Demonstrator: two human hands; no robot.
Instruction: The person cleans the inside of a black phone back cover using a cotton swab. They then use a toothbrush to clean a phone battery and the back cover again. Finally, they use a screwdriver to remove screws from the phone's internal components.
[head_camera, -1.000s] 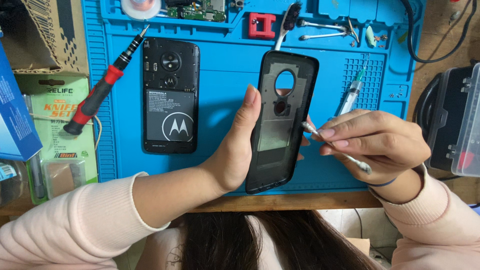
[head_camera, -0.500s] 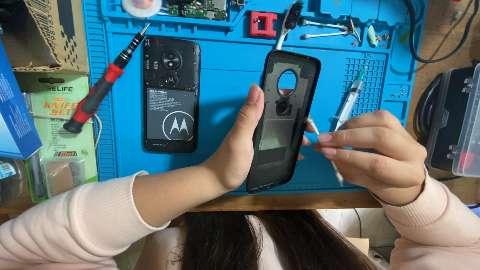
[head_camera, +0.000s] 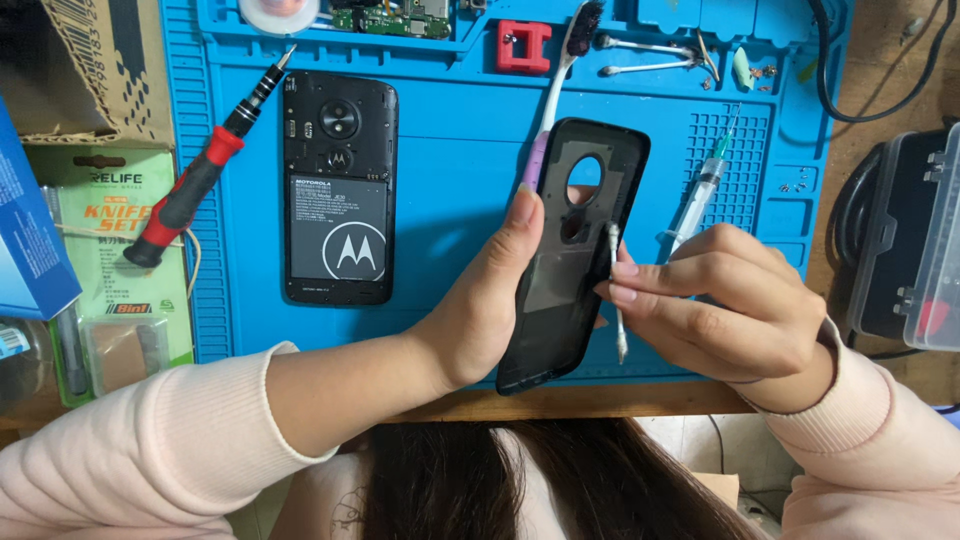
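Note:
My left hand (head_camera: 480, 300) grips a black phone back cover (head_camera: 570, 260) by its left edge, holding it inner side up over the blue work mat (head_camera: 450, 150). My right hand (head_camera: 715, 305) pinches a white cotton swab (head_camera: 616, 290) between thumb and fingers. The swab stands nearly upright, its upper tip touching the cover's right inner edge below the round camera hole. An opened black phone (head_camera: 338, 188) with its battery showing lies flat on the mat to the left.
A red-handled screwdriver (head_camera: 200, 175) lies at the mat's left edge. A toothbrush (head_camera: 560, 80), syringe (head_camera: 705, 180), tweezers (head_camera: 655, 55), a red block (head_camera: 525, 45) and a circuit board (head_camera: 395, 15) lie on the mat. Cardboard and a knife-set pack sit left; a black case (head_camera: 905, 240) sits right.
My right hand turned the swab from lying slanted across my fingers to nearly upright and brought its tip against the cover's inner edge. My left hand kept the cover almost still.

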